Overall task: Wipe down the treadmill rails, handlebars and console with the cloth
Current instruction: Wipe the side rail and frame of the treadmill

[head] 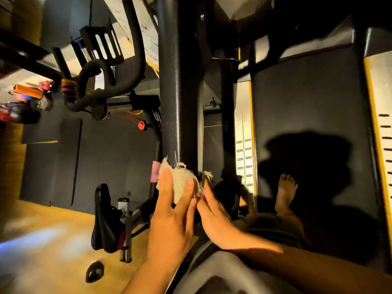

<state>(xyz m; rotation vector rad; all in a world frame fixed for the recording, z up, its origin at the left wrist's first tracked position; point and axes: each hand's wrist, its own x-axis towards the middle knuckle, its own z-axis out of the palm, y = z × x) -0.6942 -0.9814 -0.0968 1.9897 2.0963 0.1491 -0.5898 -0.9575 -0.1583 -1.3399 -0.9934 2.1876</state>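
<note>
A frayed beige cloth (180, 182) is wrapped round the near end of a thick black treadmill handlebar (176, 85) that runs up the middle of the view. My left hand (171, 213) presses the cloth against the bar from the left, fingers straight over it. From the right, my right hand (212, 211) touches the cloth's frayed edge with its fingertips. The black treadmill belt (307, 115) lies to the right, between silver side rails (244, 132) with yellow trim.
A black exercise bike stands to the left, with handlebars (106, 81), saddle (104, 217) and a red knob (141, 125). My bare foot (285, 192) rests on the belt. Coloured weights (27, 96) lie at far left, on a wooden floor (42, 240) with black mats.
</note>
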